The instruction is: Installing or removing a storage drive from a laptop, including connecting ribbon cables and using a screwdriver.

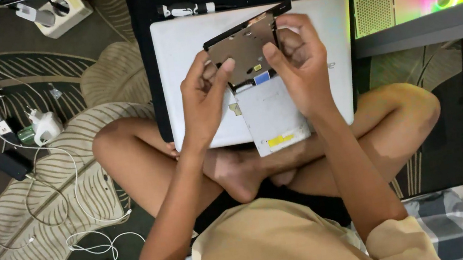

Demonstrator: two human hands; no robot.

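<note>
Head view showed a slim metal drive (pixel 244 49) held tilted above a white laptop (pixel 184 52); the left hand (pixel 203 101) pinched its left edge, thumb on top; the right hand (pixel 301 66) gripped its right edge, fingers (pixel 305 29) curled over it.

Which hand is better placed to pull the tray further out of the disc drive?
Probably the left hand: its fingers sit on the drive's near edge, beside the tray; the right hand steadies the drive's side.
</note>
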